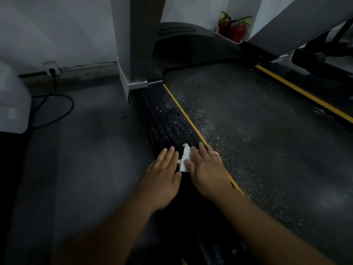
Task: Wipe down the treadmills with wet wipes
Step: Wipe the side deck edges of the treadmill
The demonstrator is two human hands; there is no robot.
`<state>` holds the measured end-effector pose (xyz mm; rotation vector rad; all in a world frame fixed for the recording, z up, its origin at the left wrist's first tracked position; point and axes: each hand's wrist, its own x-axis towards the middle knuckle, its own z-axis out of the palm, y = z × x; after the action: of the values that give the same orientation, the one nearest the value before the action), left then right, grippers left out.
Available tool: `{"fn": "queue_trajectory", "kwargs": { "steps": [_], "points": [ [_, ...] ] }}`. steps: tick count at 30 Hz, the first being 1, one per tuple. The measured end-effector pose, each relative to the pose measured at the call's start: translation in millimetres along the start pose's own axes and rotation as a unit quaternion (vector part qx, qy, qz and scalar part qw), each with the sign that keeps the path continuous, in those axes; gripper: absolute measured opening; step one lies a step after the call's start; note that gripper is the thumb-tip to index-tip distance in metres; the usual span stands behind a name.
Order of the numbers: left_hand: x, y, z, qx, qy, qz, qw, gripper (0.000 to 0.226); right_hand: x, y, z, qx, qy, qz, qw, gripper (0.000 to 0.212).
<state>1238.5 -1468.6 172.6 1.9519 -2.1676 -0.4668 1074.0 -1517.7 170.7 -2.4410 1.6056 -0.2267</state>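
Note:
A treadmill fills the middle and right of the view, with a grey speckled belt [257,131] and a black ribbed left side rail [162,115] edged by a yellow stripe. A crumpled white wet wipe [185,158] lies on that rail. My right hand [207,169] presses flat on the wipe, fingers straight. My left hand [164,175] rests flat on the rail just left of the wipe, fingers straight, touching its edge. Most of the wipe is hidden under my right hand.
The treadmill's grey upright post [137,44] rises at the rail's far end. A black power cable [57,104] loops on the grey floor from a wall socket [51,68]. Two red fire extinguishers [234,28] stand behind. Another machine's white part [13,100] is at the left.

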Motion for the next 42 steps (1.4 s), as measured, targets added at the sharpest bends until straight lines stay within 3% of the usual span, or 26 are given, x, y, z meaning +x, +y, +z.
{"fn": "queue_trajectory", "kwargs": {
  "steps": [3,6,11,15,19,22,25,27,32,35,39,42],
  "points": [
    [2,-2,-1,0.003,-0.005,0.003,1.0,0.064,-19,-2,2,-0.033,0.011,-0.078,0.996,0.073],
    [3,-3,3,0.009,-0.003,0.009,1.0,0.084,-40,18,-2,-0.052,-0.014,-0.135,0.989,0.068],
    [2,-1,5,0.044,0.008,0.008,0.999,0.094,24,10,-9,-0.032,-0.036,-0.022,0.999,0.081],
    [1,-1,0,0.05,0.009,0.005,0.999,0.087,21,4,-11,-0.074,-0.017,-0.056,0.996,0.077],
    [0,1,3,0.034,0.018,0.004,0.999,0.088,-9,10,-13,-0.07,0.088,-0.043,0.993,0.047],
    [-1,0,2,0.038,0.006,-0.002,0.999,0.065,-27,0,-3,0.007,0.091,-0.082,0.992,0.042],
    [-1,0,1,0.033,0.015,0.006,0.999,0.059,-14,2,-12,0.147,0.11,-0.045,0.982,0.03],
    [0,-1,1,0.029,0.011,0.007,0.999,0.058,1,7,-12,0.138,0.126,-0.017,0.982,0.015],
    [0,0,0,0.038,0.001,0.005,0.999,0.073,34,8,8,-0.001,0.03,-0.034,0.999,0.056],
    [0,-1,4,0.04,-0.005,0.005,0.999,0.089,33,-2,4,-0.015,0.013,-0.01,1.0,0.086],
    [2,-2,3,0.033,0.004,0.006,0.999,0.092,-18,14,-1,-0.019,0.005,-0.134,0.991,0.072],
    [1,0,7,0.027,0.005,0.001,1.0,0.091,-7,31,0,-0.022,0.01,-0.11,0.994,0.07]
  ]
}}
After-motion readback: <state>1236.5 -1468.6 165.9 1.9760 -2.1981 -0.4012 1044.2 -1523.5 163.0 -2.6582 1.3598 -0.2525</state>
